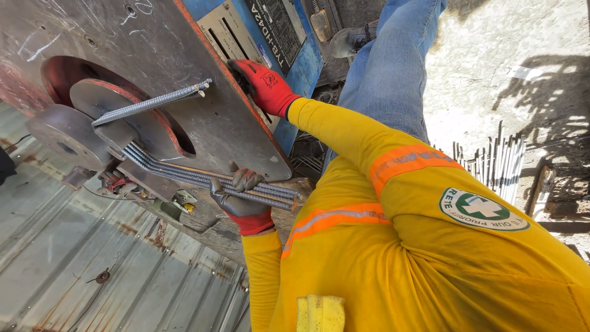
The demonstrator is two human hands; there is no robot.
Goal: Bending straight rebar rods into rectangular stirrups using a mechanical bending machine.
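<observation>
My left hand (238,195), in a grey and red glove, grips a bundle of several ribbed steel bars (184,175) near their right end. The bars run left along a grey steel machine table (184,49) to a round turning disc (101,101). There they are bent sharply, and their free ends (153,103) point up and to the right. My right hand (265,85), in a red glove, rests on the table's red right edge beside a plate with slots (224,31) on the blue machine body. Its fingers are curled against the edge and hold nothing loose.
A second steel roller (64,135) sits left of the disc. Corrugated metal sheeting (74,258) lies below the machine. My jeans leg (387,67) and shoe (350,38) stand on pale concrete (491,49). A row of straight bars (495,163) lies to the right.
</observation>
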